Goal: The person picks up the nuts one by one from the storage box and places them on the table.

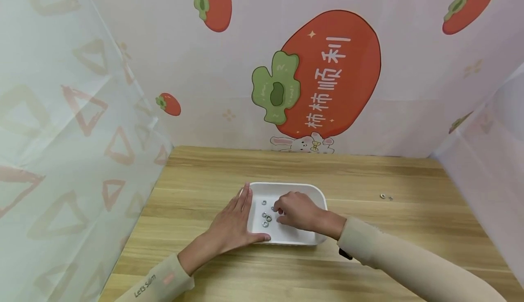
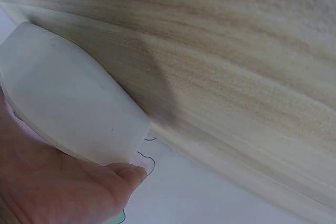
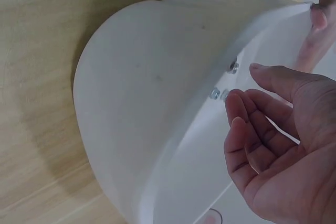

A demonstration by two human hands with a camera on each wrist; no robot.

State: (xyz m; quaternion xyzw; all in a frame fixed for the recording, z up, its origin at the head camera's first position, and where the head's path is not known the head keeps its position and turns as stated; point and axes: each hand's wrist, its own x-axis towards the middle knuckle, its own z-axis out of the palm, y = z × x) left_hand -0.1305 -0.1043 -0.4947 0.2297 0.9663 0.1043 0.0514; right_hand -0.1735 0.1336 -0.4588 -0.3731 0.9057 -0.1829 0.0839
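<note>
White tray (image 1: 286,184) sits mid-bench, well off the bench's (image 1: 409,215) back edge, where the printed backdrop (image 1: 409,88) rises; side sheets run along left and right. Wide stretch of wood to the right, less to the left; two small metal pieces (image 1: 382,196) lie out on that right side. Tray: shallow, rounded corners, a few dark specks on the outer wall. Inside, toward its left half, several small silver metal rings (image 1: 268,218), holes visible, two of them touching, one darker. Left hand (image 1: 233,224) braces tray's left end, fingers straight along it, thumb spread wide onto the near rim. Right hand (image 1: 300,212) is over the tray interior, fingers half-curled, gap to thumb; one ring right at the index tip, can't tell if touching. Left hand hides the left rim, right hand and wrist cover part of tray floor. Both sleeves cut off at frame bottom. Left wrist view: outer wall only. Rings too small for exact shape.
</note>
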